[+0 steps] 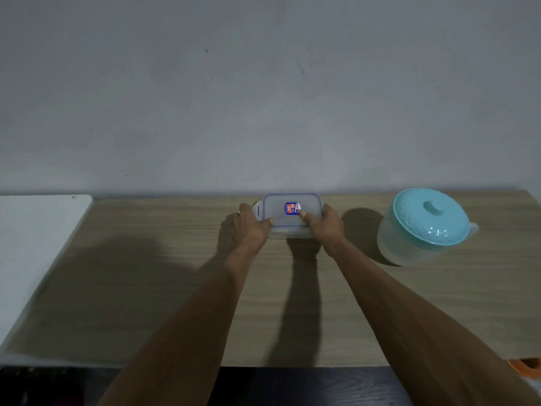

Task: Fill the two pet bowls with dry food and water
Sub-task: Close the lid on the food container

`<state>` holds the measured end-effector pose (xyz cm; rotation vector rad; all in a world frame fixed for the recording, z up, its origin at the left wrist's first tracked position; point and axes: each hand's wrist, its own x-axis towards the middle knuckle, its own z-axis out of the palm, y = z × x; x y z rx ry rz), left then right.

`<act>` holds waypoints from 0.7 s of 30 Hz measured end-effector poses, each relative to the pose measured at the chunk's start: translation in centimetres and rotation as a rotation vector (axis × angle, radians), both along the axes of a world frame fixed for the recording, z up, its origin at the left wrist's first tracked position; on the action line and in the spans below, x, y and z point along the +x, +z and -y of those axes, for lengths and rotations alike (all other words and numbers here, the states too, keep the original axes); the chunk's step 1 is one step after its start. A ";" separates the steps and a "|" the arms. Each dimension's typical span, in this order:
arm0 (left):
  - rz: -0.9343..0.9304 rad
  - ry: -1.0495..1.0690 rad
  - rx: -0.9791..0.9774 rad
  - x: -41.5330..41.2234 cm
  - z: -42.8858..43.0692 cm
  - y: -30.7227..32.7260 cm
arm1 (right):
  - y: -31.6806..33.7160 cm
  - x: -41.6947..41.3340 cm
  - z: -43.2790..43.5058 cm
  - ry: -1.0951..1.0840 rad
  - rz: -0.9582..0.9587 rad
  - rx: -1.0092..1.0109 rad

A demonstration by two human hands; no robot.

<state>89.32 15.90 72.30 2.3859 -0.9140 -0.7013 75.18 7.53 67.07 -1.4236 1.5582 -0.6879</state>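
Observation:
A clear rectangular food container [281,213] with a blue-rimmed snap lid and a small red-and-blue sticker stands at the far edge of the wooden table [146,288], against the wall. My left hand [250,227] grips its left end, where a side latch sticks out. My right hand [328,227] grips its right end, thumb resting on the lid by the sticker. A translucent water jug [421,230] with a turquoise lid stands to the right, apart from my hands. No pet bowl is clearly in view.
A white surface [35,244] adjoins the table on the left. A grey wall rises directly behind the table. An orange object [524,367] peeks out below the table's front right corner. Dark floor lies in front.

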 end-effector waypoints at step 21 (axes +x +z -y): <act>-0.359 0.035 -0.207 0.7 0.7 -2.8 | -0.4 0.7 -1.7 -0.163 0.041 -0.013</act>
